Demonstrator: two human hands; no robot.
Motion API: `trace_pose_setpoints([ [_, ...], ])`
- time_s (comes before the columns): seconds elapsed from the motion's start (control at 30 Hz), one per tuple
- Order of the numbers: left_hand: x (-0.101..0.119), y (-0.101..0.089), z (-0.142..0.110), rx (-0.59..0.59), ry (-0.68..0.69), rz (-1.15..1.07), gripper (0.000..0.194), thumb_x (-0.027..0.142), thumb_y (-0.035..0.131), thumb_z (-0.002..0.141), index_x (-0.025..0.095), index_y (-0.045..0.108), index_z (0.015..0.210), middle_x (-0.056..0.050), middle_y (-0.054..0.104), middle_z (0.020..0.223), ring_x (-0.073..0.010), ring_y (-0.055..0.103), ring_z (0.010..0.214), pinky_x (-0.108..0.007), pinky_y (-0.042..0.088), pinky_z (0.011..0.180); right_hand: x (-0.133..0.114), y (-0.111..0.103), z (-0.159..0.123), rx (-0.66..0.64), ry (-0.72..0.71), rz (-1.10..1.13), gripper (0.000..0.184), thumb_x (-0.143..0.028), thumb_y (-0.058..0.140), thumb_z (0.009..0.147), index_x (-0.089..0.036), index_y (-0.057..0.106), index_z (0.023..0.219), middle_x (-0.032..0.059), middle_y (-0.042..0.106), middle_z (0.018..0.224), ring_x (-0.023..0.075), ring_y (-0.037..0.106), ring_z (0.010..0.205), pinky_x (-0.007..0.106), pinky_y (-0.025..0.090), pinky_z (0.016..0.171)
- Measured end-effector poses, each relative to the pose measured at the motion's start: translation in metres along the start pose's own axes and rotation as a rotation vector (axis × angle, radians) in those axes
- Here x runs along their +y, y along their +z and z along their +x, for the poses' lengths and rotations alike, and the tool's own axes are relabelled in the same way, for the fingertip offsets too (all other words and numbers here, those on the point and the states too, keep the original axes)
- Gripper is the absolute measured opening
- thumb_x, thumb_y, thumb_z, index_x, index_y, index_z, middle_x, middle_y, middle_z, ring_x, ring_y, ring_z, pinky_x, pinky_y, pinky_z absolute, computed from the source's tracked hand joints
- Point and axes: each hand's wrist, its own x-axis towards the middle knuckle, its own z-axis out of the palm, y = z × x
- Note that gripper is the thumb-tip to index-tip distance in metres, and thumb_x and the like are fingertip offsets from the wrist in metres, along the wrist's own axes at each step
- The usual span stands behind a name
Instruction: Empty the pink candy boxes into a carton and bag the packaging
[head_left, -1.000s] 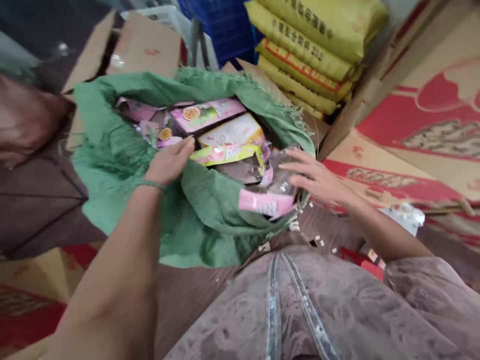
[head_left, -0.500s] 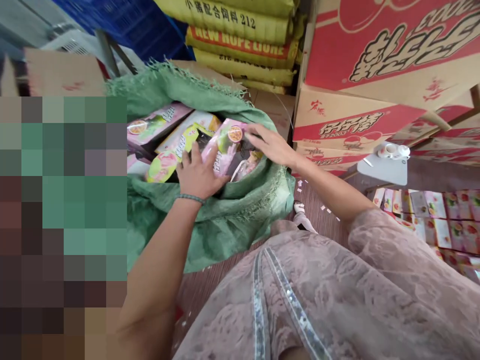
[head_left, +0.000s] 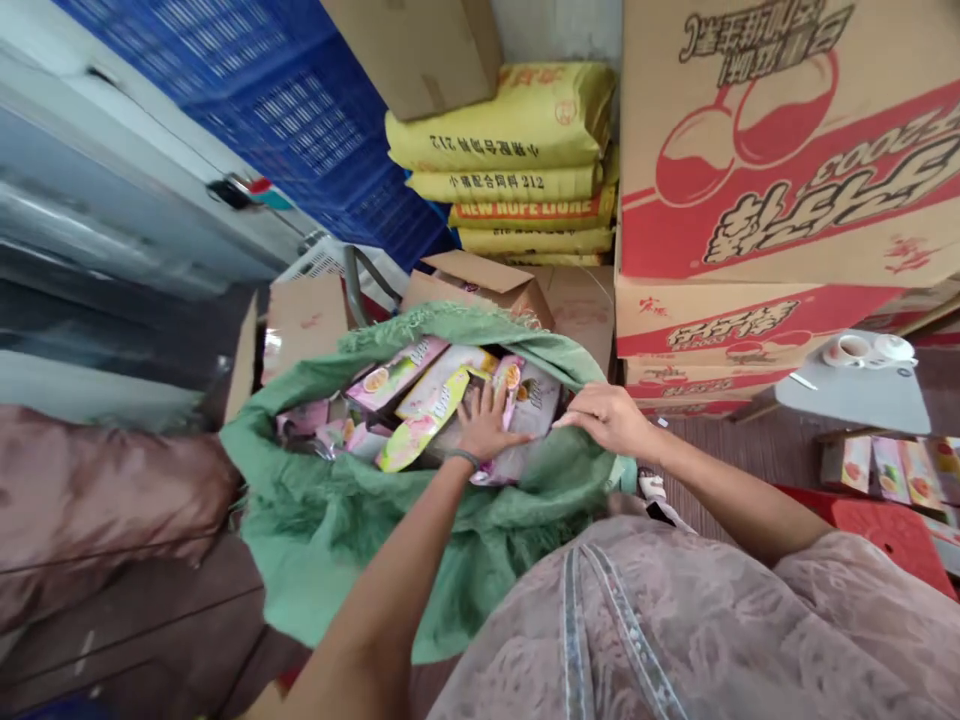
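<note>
A large green woven sack (head_left: pixel 330 570) with a frayed rim stands before me, its mouth wide. Several printed packaging boxes lie inside, among them a pink box (head_left: pixel 397 375) with a passion fruit picture and a yellow-green box (head_left: pixel 424 420). My left hand (head_left: pixel 484 425) rests on the boxes with its fingers spread. At the sack's right side, my right hand (head_left: pixel 604 420) pinches the rim between thumb and fingers. The lower boxes are hidden by the sack and by my left hand.
Stacked cartons (head_left: pixel 750 300) rise at the right, beside a small grey table (head_left: pixel 855 390) holding a tape roll. Yellow feed bags (head_left: pixel 510 150) and blue crates (head_left: pixel 300 110) stand behind the sack. A brown leather-like seat (head_left: pixel 112 480) is at the left.
My right hand has gone from the boxes to the sack's rim and closed on it. The left hand stays spread on the boxes. The view has shifted, showing more at the left.
</note>
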Motion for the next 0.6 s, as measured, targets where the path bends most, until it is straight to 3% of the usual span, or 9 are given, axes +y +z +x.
trace_pose_setpoints([
  [0.13, -0.01, 0.043, 0.003, 0.028, -0.006, -0.021, 0.106, 0.058, 0.059, 0.094, 0.002, 0.011, 0.171, -0.029, 0.001, 0.174, -0.0496, 0.002, 0.162, -0.073, 0.005, 0.127, -0.037, 0.027, 0.02, 0.076, -0.325, 0.121, 0.039, -0.028, 0.049, 0.108, -0.021, 0.066, 0.074, 0.0004, 0.064, 0.068, 0.0165, 0.053, 0.067, 0.033, 0.034, 0.069],
  [0.23, -0.028, 0.067, 0.012, -0.01, -0.021, -0.031, 0.083, 0.04, 0.052, 0.098, 0.001, 0.028, 0.167, -0.03, 0.017, 0.172, -0.0486, 0.009, 0.162, -0.068, 0.01, 0.13, -0.058, 0.058, 0.031, -0.075, -0.533, 0.205, 0.04, -0.033, 0.059, 0.104, -0.022, 0.059, 0.066, -0.0027, 0.059, 0.062, 0.015, 0.047, 0.06, 0.033, 0.032, 0.064],
  [0.33, -0.036, 0.084, 0.025, -0.011, -0.046, -0.065, 0.07, 0.033, 0.044, 0.099, 0.009, 0.04, 0.165, -0.026, 0.029, 0.171, -0.0457, 0.015, 0.162, -0.064, 0.015, 0.131, -0.05, 0.068, 0.039, -0.169, -0.571, 0.288, 0.046, -0.042, 0.065, 0.102, -0.022, 0.055, 0.062, -0.0023, 0.056, 0.062, 0.0145, 0.048, 0.06, 0.031, 0.039, 0.062],
  [0.43, -0.031, 0.091, 0.037, 0.001, -0.084, -0.098, 0.076, 0.038, 0.05, 0.096, 0.009, 0.038, 0.166, -0.023, 0.022, 0.174, -0.043, 0.012, 0.163, -0.06, 0.011, 0.133, -0.01, 0.053, 0.041, 0.011, -0.339, 0.367, 0.031, -0.046, 0.06, 0.104, -0.019, 0.072, 0.096, 0.0068, 0.07, 0.098, 0.0188, 0.065, 0.093, 0.031, 0.052, 0.086],
  [0.53, -0.026, 0.083, 0.044, 0.003, -0.067, -0.136, 0.108, 0.057, 0.071, 0.081, 0.007, 0.03, 0.168, -0.023, 0.013, 0.176, -0.0432, 0.006, 0.164, -0.062, 0.006, 0.133, 0.048, 0.045, 0.044, 0.306, 0.276, 0.208, 0.042, -0.049, 0.058, 0.102, -0.021, 0.066, 0.132, 0.0143, 0.066, 0.132, 0.0297, 0.058, 0.129, 0.05, 0.044, 0.115],
  [0.6, -0.027, 0.069, 0.041, 0.032, -0.038, -0.208, 0.128, 0.066, 0.08, 0.07, 0.008, 0.025, 0.169, -0.024, 0.011, 0.176, -0.0448, 0.004, 0.164, -0.067, 0.006, 0.131, 0.075, 0.052, 0.05, 0.279, 0.681, 0.21, 0.069, -0.065, 0.064, 0.091, -0.018, 0.06, 0.142, 0.0192, 0.064, 0.137, 0.0365, 0.058, 0.132, 0.058, 0.043, 0.116],
])
